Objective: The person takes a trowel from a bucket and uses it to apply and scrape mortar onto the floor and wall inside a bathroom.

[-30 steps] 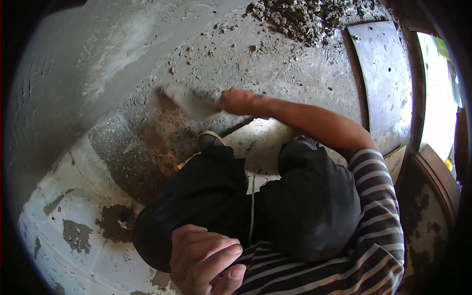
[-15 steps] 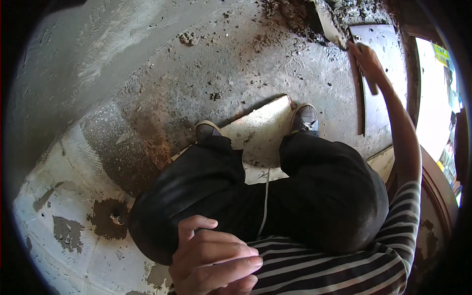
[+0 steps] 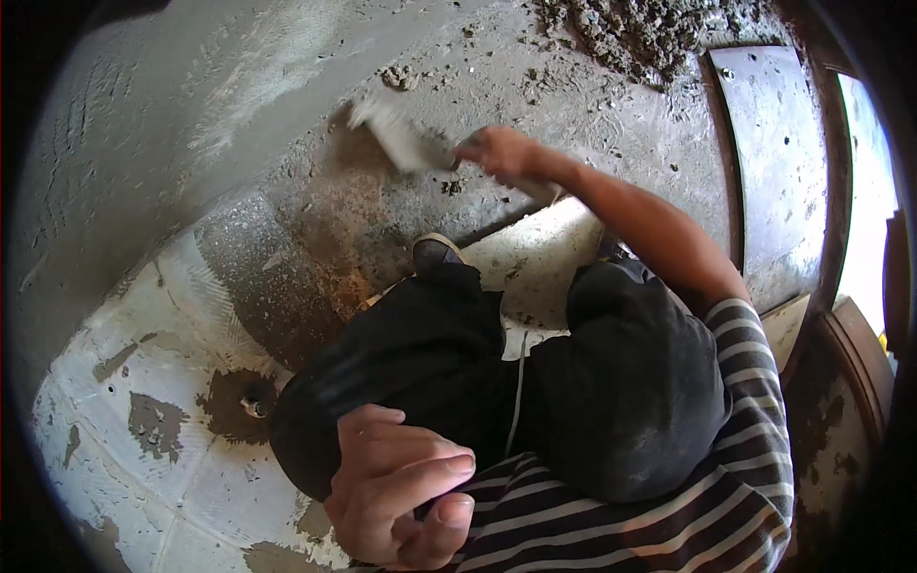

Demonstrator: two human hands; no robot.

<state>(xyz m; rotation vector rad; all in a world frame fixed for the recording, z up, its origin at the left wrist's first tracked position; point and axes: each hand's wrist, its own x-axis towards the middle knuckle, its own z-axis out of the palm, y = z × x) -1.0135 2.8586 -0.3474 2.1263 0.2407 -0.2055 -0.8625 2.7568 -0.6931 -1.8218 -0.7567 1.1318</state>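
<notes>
My right hand (image 3: 501,153) is closed round the handle of a trowel (image 3: 403,141), reaching out over the rough cement floor to the left of where its arm comes from. The trowel's blade points up and left, a little blurred, with grey mortar on its far end. Near the bottom, my left hand (image 3: 401,492) hovers before my lap with fingers loosely curled and a gap between thumb and forefinger. Nothing shows in it. A heap of wet mortar (image 3: 640,38) lies at the far right of the floor.
A grey wall (image 3: 124,124) rises at left, meeting white tiles (image 3: 124,458) with a pipe fitting (image 3: 252,407) in a brown patch. A pale board (image 3: 530,253) lies between my feet. Further right are a flat metallic-looking panel (image 3: 774,143) and a wooden frame (image 3: 850,353).
My right hand has swung the trowel from the mortar heap at the far right across to the left, near the wall. My left hand has dipped slightly, its thumb farther from the forefinger.
</notes>
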